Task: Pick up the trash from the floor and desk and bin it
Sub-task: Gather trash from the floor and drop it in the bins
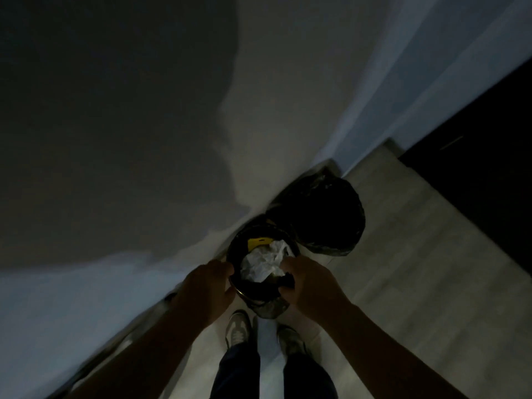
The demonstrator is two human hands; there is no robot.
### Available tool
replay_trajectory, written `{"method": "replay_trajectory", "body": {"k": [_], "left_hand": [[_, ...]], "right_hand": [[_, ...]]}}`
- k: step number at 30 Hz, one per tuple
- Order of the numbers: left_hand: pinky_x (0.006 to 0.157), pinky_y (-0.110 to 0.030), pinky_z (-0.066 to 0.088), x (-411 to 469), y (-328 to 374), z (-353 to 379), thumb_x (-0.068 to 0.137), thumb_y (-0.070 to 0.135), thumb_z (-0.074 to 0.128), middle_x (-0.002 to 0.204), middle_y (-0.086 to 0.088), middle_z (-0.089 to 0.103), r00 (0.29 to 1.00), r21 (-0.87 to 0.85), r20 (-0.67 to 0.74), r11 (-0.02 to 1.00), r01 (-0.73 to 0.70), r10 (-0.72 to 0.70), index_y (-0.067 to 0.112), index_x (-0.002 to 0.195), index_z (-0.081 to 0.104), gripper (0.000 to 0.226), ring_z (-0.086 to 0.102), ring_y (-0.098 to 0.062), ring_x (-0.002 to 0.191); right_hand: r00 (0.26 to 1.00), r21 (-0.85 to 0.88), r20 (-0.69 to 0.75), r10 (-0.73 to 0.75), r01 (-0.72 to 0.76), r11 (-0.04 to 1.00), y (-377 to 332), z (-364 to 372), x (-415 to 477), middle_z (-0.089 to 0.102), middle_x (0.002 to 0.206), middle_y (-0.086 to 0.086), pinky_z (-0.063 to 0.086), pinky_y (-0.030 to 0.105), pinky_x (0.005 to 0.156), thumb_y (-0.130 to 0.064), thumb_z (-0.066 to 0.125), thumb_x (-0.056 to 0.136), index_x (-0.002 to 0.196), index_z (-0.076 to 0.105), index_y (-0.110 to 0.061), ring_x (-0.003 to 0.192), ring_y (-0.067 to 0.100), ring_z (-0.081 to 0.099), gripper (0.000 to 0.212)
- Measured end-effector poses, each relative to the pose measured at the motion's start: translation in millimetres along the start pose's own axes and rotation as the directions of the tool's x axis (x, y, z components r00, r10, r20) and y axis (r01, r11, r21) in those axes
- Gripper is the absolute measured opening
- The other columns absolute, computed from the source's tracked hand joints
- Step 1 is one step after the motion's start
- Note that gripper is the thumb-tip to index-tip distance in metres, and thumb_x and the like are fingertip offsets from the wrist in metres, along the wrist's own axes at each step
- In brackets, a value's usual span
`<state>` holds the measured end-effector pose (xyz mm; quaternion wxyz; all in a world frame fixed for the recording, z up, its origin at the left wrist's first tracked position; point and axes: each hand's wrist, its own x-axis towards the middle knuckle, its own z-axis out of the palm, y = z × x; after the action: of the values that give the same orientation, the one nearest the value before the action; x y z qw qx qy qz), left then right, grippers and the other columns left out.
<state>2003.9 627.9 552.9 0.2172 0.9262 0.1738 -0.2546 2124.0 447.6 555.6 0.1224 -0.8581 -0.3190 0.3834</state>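
A round bin (260, 292) lined with a black bag stands on the floor against the wall, just in front of my feet. Inside lie crumpled white paper (263, 263) and a yellow scrap (259, 242). My left hand (208, 286) curls around the bin's left rim and the bag edge there. My right hand (306, 283) grips the black bag at the right rim, fingers curled into it. The scene is dim and the fingertips are partly hidden.
A full black rubbish bag (331, 217) sits on the floor behind the bin, beside the wall (144, 110). Light floor (417, 269) stretches to the right. A dark door or cabinet (495, 168) is at the far right. My shoes (239, 329) stand close to the bin.
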Motion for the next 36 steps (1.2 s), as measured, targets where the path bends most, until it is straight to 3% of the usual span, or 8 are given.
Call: {"method": "replay_trajectory", "body": {"k": [6, 9, 14, 18, 23, 26, 32, 36], "left_hand": [[0.096, -0.018, 0.038, -81, 46, -82, 0.094, 0.039, 0.050, 0.131, 0.005, 0.050, 0.983, -0.040, -0.145, 0.993, 0.109, -0.114, 0.025, 0.136, 0.043, 0.045, 0.050, -0.008, 0.117], [0.094, -0.018, 0.040, -126, 76, -116, 0.092, 0.039, 0.053, 0.127, 0.005, 0.053, 0.965, -0.075, -0.215, 0.988, 0.137, -0.150, 0.026, 0.132, 0.047, 0.043, 0.052, -0.008, 0.114], [0.092, -0.019, 0.041, -214, 105, -167, 0.089, 0.041, 0.056, 0.126, 0.007, 0.055, 0.872, -0.175, -0.402, 0.958, 0.227, -0.280, 0.027, 0.130, 0.049, 0.043, 0.054, -0.008, 0.113], [0.088, -0.016, 0.042, -290, 112, -194, 0.088, 0.045, 0.057, 0.124, 0.012, 0.055, 0.776, -0.221, -0.520, 0.934, 0.282, -0.358, 0.031, 0.129, 0.050, 0.044, 0.055, -0.005, 0.109], [0.077, -0.005, 0.034, -389, 108, -194, 0.086, 0.048, 0.058, 0.122, 0.015, 0.056, 0.607, -0.307, -0.616, 0.863, 0.402, -0.502, 0.034, 0.128, 0.051, 0.044, 0.056, -0.002, 0.102], [0.081, -0.008, 0.038, -452, 102, -178, 0.085, 0.050, 0.058, 0.121, 0.018, 0.055, 0.478, -0.385, -0.637, 0.786, 0.483, -0.605, 0.036, 0.126, 0.052, 0.044, 0.056, -0.001, 0.102], [0.080, -0.011, 0.041, -601, 106, -118, 0.083, 0.049, 0.061, 0.121, 0.019, 0.056, 0.178, -0.548, -0.599, 0.562, 0.620, -0.780, 0.037, 0.123, 0.054, 0.042, 0.058, -0.001, 0.098], [0.073, -0.010, 0.038, -708, 125, -60, 0.083, 0.046, 0.063, 0.117, 0.020, 0.057, -0.009, -0.625, -0.550, 0.405, 0.667, -0.835, 0.036, 0.121, 0.055, 0.040, 0.050, 0.003, 0.072]], "right_hand": [[0.974, -0.132, -0.004, -0.225, 0.222, 0.966, -33, -92, -61, 0.048, 0.137, 0.002, 0.029, 0.019, 0.101, -0.034, 0.053, 0.093, 0.140, 0.043, -0.017, 0.127, 0.017, 0.044, 0.051], [0.940, -0.171, -0.029, -0.339, 0.330, 0.929, -56, -145, -90, 0.054, 0.126, 0.002, 0.032, 0.017, 0.095, -0.034, 0.059, 0.090, 0.131, 0.051, -0.018, 0.117, 0.018, 0.050, 0.045], [0.841, -0.220, -0.057, -0.538, 0.515, 0.829, -109, -211, -140, 0.056, 0.119, -0.006, 0.031, 0.012, 0.082, -0.034, 0.065, 0.086, 0.124, 0.055, -0.024, 0.108, 0.011, 0.051, 0.041], [0.736, -0.246, 0.000, -0.677, 0.656, 0.714, -174, -238, -172, 0.058, 0.113, -0.007, 0.039, 0.020, 0.086, -0.034, 0.068, 0.084, 0.122, 0.058, -0.023, 0.104, 0.009, 0.053, 0.041], [0.528, -0.265, 0.134, -0.839, 0.835, 0.483, -275, -225, -217, 0.059, 0.117, -0.012, 0.046, 0.026, 0.093, -0.036, 0.067, 0.082, 0.122, 0.058, -0.028, 0.106, 0.005, 0.055, 0.041], [0.371, -0.264, 0.218, -0.902, 0.913, 0.312, -332, -195, -251, 0.058, 0.112, -0.015, 0.047, 0.025, 0.090, -0.039, 0.067, 0.081, 0.116, 0.059, -0.033, 0.101, 0.003, 0.055, 0.037], [0.075, -0.194, 0.401, -0.913, 0.981, -0.005, -428, -102, -347, 0.057, 0.114, -0.015, 0.045, 0.023, 0.090, -0.039, 0.063, 0.083, 0.120, 0.057, -0.034, 0.102, 0.003, 0.054, 0.037], [-0.105, -0.120, 0.478, -0.872, 0.976, -0.183, -472, -26, -434, 0.058, 0.117, -0.013, 0.044, 0.019, 0.090, -0.036, 0.065, 0.084, 0.122, 0.058, -0.031, 0.105, 0.004, 0.054, 0.039]]}}
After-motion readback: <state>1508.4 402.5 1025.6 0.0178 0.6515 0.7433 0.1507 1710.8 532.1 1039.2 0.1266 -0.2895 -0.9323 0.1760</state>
